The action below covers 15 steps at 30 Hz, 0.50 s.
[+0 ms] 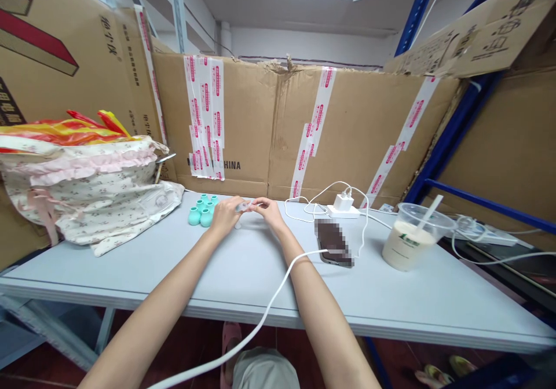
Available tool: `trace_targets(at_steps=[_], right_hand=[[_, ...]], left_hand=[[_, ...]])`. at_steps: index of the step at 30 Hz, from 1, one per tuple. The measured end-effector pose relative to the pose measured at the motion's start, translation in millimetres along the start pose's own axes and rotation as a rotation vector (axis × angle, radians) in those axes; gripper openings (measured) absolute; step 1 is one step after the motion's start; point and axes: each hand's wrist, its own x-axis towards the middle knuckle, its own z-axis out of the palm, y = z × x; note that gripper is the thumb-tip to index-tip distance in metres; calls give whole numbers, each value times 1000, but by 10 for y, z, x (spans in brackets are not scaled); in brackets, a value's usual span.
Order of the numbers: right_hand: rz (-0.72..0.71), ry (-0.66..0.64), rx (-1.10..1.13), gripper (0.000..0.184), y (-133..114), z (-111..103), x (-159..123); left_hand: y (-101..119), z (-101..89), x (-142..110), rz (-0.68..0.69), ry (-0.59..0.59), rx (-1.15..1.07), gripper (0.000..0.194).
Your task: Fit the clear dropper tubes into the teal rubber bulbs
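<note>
My left hand (225,215) is closed on a small clear plastic piece (243,206), whose exact kind I cannot make out. My right hand (269,212) meets it from the other side, thumb and fingertips pinched together at the piece's right end. Both hands are held just above the grey table (260,273). Close beside my left hand stands a cluster of several small turquoise vase-shaped pieces (201,212) with narrow necks. Just under my left fingers a small pale, see-through bit (237,225) shows, partly hidden.
Right of my hands lies a phone (333,241) with a white cable (278,296) crossing over my right forearm. A white charger (343,202) sits on a power strip behind it. A drink cup with straw (408,241) stands right; a floral cloth bag (87,198) left. Cardboard (252,123) walls the back.
</note>
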Motion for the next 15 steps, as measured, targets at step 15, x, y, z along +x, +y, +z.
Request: trace_targets(at_steps=[15], right_hand=[[7,51,31,28,-16,3,-9]], left_hand=[[7,-27,-5,9,-30,-39,21]])
